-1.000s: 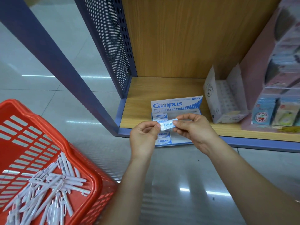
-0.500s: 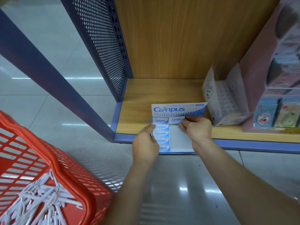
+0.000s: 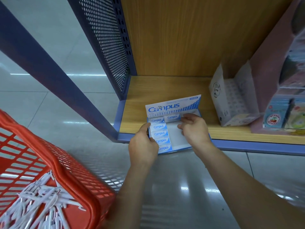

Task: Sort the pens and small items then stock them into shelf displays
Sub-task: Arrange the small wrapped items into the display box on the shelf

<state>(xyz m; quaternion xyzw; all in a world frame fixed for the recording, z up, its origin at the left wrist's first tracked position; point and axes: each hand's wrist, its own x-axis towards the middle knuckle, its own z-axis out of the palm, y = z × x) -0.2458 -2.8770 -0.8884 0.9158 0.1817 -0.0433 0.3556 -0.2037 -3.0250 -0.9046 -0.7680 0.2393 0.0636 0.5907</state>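
Looking down at the wooden shelf (image 3: 165, 86), we see the Campus box (image 3: 175, 139) at its front edge. Its near end overhangs the floor (image 3: 181, 187) and its header card stands upright at the back. Inside, erasers (image 3: 159, 133) sit in a column of five along the left wall. A sixth eraser (image 3: 172, 116) starts the next column in the top row, right beside the first. The rest of the box floor shows bare white.

Hands are apart, one on each side of the box. Left hand (image 3: 143, 144) grips the box by its left wall, thumb laid along the rim beside the top erasers; its other fingers are hidden from us. Right hand (image 3: 194, 129) hovers over the right half, fingers loose and spread, holding nothing. Its fingertips are just beside the sixth eraser's right end; we can't tell if they touch.

Red basket (image 3: 49, 151) sits lower left with a heap of white pens (image 3: 38, 200) inside, well apart from the box. On the shelf right of the box stands an open white carton (image 3: 231, 103), then a pink display (image 3: 270, 66) with cherry-print packs (image 3: 272, 119) at its front.
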